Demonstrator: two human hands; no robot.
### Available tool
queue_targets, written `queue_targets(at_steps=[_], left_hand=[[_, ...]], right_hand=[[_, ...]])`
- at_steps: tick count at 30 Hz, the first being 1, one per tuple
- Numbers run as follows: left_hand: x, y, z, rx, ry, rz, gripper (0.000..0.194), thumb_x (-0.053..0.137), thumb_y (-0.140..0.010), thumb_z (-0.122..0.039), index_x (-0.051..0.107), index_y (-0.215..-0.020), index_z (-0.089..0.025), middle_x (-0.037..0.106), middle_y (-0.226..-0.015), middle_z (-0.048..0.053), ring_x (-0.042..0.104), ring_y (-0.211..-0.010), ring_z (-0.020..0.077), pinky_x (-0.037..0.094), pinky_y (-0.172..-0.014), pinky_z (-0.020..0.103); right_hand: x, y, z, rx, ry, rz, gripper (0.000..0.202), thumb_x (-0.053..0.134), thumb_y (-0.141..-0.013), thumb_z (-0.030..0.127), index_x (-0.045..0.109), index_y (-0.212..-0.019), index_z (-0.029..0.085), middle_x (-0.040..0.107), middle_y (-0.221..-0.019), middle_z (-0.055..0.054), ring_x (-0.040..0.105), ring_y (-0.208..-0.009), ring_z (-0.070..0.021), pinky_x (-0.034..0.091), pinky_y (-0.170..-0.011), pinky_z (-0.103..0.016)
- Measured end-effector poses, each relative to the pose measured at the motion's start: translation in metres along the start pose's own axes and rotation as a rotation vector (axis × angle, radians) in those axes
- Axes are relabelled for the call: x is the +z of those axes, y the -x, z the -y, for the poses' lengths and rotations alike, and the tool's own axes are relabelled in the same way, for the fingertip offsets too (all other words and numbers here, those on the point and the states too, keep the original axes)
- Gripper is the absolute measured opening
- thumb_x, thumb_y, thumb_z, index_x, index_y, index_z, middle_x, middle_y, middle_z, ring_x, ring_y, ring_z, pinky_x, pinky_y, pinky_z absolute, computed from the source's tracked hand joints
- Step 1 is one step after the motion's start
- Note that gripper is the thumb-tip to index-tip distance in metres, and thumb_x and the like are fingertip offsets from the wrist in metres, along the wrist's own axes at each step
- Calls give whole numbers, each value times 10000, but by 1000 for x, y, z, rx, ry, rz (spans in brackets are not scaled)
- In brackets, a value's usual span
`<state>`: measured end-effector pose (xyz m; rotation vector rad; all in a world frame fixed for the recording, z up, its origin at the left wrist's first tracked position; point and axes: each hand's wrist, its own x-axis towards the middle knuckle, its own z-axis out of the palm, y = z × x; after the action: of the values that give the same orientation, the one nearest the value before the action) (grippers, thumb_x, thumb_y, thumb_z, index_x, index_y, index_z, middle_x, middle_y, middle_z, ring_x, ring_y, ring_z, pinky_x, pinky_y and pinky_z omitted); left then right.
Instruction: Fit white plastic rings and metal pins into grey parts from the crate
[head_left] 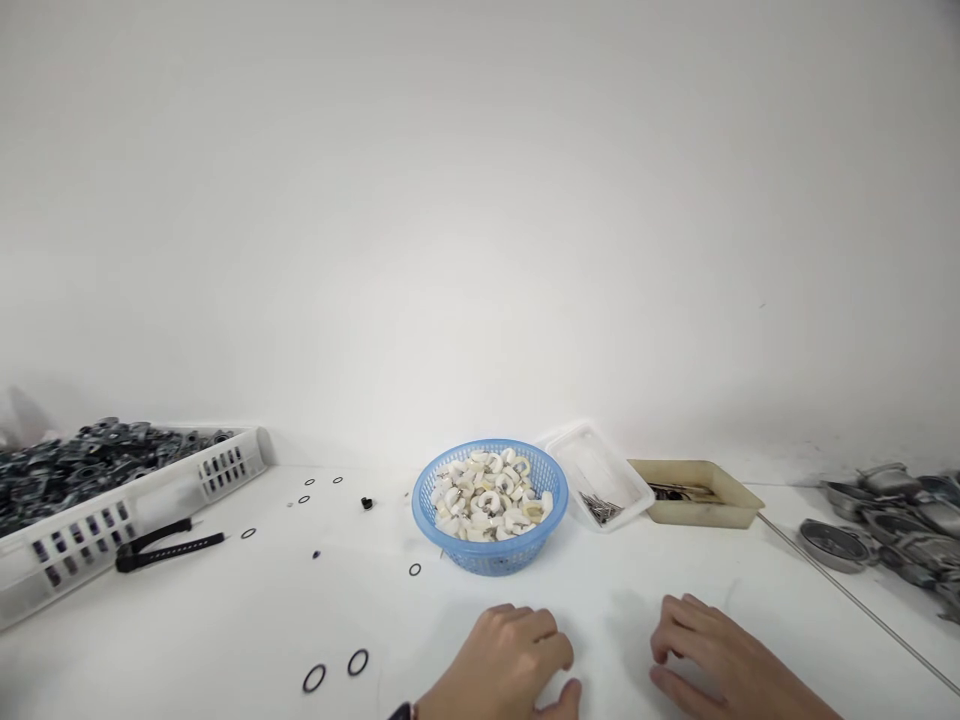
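Observation:
My left hand is over the white table just in front of a blue basket. Its fingers are loosely bent, the thumb stands apart, and nothing shows in it. To the right my right hand hovers with curved fingers and a gap between thumb and forefinger, holding nothing visible. The basket is filled with small white and cream ring-like pieces. Behind the hands, a clear plastic tray leans tilted against the basket, with thin metal pins in its lower end.
A beige tray holds dark thin items. Grey metal housings are heaped at right, near a long thin rod. At left are a white crate of dark parts, a black strap and scattered black rings.

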<state>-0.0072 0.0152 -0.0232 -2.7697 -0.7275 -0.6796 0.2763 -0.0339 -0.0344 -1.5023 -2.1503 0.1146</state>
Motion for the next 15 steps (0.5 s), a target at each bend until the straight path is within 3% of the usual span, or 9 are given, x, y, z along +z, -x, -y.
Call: queue_targets(at_steps=[3, 7, 15], left_hand=[[0, 0, 0, 14, 2, 11, 163, 740, -776, -259, 580, -788, -236, 634, -711, -45, 602, -569, 140, 378, -533, 269], [2, 0, 2, 6, 18, 9, 146, 726, -795, -265, 583, -807, -238, 637, -724, -43, 609, -585, 140, 390, -556, 266], [-3, 0, -1, -10, 29, 18, 179, 721, -786, -250, 543, -779, -235, 624, -713, -53, 618, -599, 136, 388, -560, 276]], right_hand=[[-5, -2, 6, -6, -32, 142, 279, 538, -1002, 354, 665, -777, 249, 691, -913, -46, 663, -877, -253, 517, -822, -415], [-13, -4, 15, -30, -33, 95, 318, 497, -1039, 383, 640, -797, 236, 684, -905, -50, 653, -877, -251, 493, -904, -456], [-6, -4, 7, -82, -42, 121, 190, 547, -1004, 296, 634, -839, 257, 686, -904, -13, 664, -845, -216, 510, -867, -399]])
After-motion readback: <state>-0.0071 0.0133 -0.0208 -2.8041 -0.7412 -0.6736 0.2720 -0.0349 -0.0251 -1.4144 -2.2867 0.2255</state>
